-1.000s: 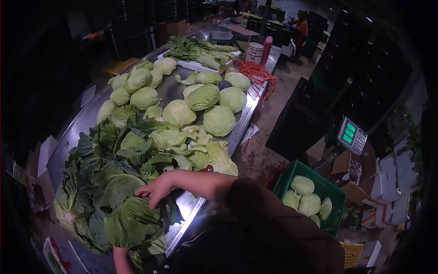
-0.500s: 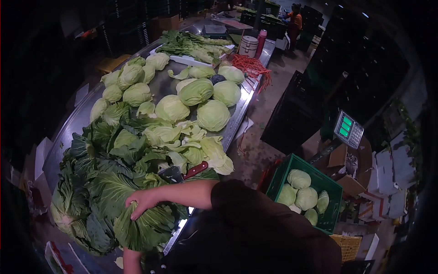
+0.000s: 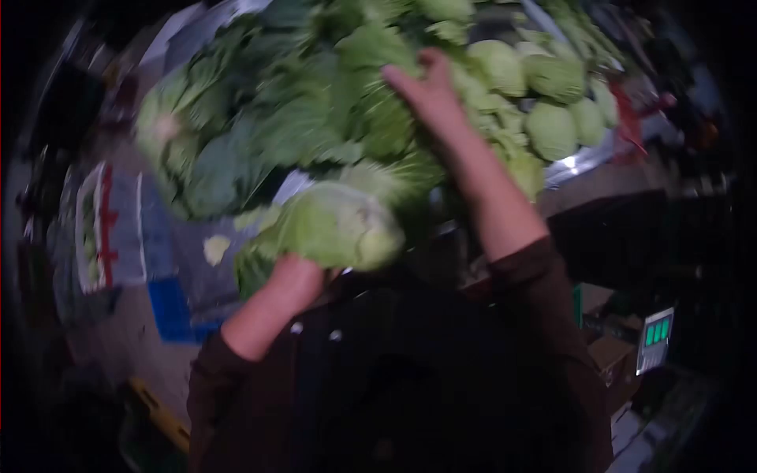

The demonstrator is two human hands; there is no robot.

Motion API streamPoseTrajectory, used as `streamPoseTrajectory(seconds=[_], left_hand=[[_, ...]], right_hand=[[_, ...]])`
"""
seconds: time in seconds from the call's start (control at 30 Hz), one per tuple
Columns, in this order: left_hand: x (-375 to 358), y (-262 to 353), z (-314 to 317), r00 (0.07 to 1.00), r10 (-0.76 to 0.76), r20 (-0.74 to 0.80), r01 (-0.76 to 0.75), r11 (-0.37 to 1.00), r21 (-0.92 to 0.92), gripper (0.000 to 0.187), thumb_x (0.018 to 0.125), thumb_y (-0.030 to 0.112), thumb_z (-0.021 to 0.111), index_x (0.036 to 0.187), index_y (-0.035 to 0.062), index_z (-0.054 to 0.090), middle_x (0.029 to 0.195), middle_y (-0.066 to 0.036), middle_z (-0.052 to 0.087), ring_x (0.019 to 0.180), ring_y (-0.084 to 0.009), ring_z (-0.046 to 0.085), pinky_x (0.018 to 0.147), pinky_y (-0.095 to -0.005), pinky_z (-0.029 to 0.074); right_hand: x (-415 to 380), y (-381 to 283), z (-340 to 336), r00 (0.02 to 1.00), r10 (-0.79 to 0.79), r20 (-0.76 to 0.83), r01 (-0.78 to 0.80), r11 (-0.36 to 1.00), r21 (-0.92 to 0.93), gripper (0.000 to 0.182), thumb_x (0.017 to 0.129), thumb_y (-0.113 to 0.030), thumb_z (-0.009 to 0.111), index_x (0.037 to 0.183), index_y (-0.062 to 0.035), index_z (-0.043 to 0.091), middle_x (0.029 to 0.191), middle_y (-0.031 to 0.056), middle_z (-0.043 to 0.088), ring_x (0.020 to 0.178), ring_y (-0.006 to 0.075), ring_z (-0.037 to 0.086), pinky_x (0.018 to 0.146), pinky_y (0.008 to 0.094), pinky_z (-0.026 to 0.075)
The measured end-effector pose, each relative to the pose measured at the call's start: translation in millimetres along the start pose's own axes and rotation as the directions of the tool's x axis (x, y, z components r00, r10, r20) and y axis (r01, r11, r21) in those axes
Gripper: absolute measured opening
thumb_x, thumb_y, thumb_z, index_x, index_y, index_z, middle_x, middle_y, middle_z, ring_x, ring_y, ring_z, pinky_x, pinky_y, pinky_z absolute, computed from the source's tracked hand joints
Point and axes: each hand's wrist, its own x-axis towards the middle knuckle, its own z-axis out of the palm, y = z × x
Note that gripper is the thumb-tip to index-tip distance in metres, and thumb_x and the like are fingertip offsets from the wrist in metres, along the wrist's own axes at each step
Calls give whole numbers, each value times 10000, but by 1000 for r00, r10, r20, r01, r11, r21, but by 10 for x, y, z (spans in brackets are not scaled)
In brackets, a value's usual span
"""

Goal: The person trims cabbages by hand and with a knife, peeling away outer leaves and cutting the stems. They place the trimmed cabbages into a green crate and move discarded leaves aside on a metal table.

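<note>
A pale green cabbage [image 3: 335,225] is in front of my body, with its cut stem end turned to the right. My left hand [image 3: 298,274] grips it from below; most of the fingers are hidden beneath it. Farther forward, my right hand [image 3: 430,91] has thumb and fingers spread over a heap of large green outer leaves [image 3: 315,110]. Nothing shows in that hand, though motion blurs it. To the left of the heap sits an untrimmed cabbage [image 3: 167,130] with dark leaves around it.
Trimmed cabbages [image 3: 552,126] cluster at the table's far right, near red strands [image 3: 627,122]. A blue crate [image 3: 177,311] stands low on the left. On the right are a scale display [image 3: 654,335] with green digits and a cardboard box [image 3: 615,351].
My view has swung downward and closer. The right hand has left the leaf it held and moved forward. My left hand now shows, with a cabbage raised in it. The red-handled knife is out of sight.
</note>
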Motion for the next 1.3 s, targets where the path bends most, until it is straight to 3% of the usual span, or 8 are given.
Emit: streamPoseTrajectory(seconds=[0.03,0.1,0.17,0.43,0.83,0.9,1.17,1.3], left_hand=[[-49,9,43,996,-81,-33,80,996,-38,641,704,103,728,1299,79,490,1351,-145,457,1262,-361,422,1076,-460,309],[10,-12,81,982,-165,-90,160,985,-67,613,714,105,725,1284,85,503,1330,-143,476,1241,-361,442,1060,-462,330],[99,0,44,978,-98,-185,53,971,-234,561,736,104,711,1262,94,517,1283,-137,505,1187,-362,478,1010,-450,378],[57,58,-25,967,-239,-85,196,918,-343,480,804,218,669,1244,87,529,1234,-130,537,1143,-318,518,942,-403,432],[-199,-31,40,969,-127,-211,112,990,-84,575,686,194,750,1233,183,572,1248,-142,511,1156,-354,496,959,-431,421],[-259,4,57,969,-27,-247,23,1000,-18,599,637,159,769,1207,227,598,1228,-129,516,1163,-364,487,960,-448,423],[-410,-95,212,921,-163,-353,158,986,-42,726,495,172,854,1170,273,607,1245,-136,447,1170,-366,465,966,-454,412],[-291,-237,147,889,-236,-393,195,971,-141,772,524,200,862,1228,234,548,1266,-149,446,1185,-369,452,978,-446,409]], right_hand=[[38,-186,-53,905,-412,-106,329,836,-440,792,716,-410,790,1255,39,422,1151,211,541,1087,285,528,914,386,442],[-151,-534,-120,940,-318,122,336,925,-178,754,733,-401,782,1244,31,435,1127,191,543,1040,267,541,890,359,452],[-400,-577,-26,742,43,669,-147,984,100,744,751,-399,768,1272,12,430,1157,184,541,1056,238,539,887,323,450],[-767,7,618,191,20,981,-232,972,25,576,902,-466,565,1237,-2,503,1105,126,581,1060,172,516,931,313,414],[-985,-106,665,449,198,871,-331,943,-43,466,911,-415,572,1114,4,582,975,87,619,919,137,556,816,283,454],[-1048,-186,672,595,169,786,-723,539,432,433,925,-399,562,1102,-5,592,988,80,631,896,139,583,791,290,480],[-202,-510,242,927,279,250,-372,614,696,511,925,-430,555,1196,3,532,1090,93,625,1005,185,599,856,371,494],[-189,-562,-60,981,112,157,-118,992,34,540,904,-400,588,1245,7,487,1143,131,588,1036,233,573,889,356,468]])
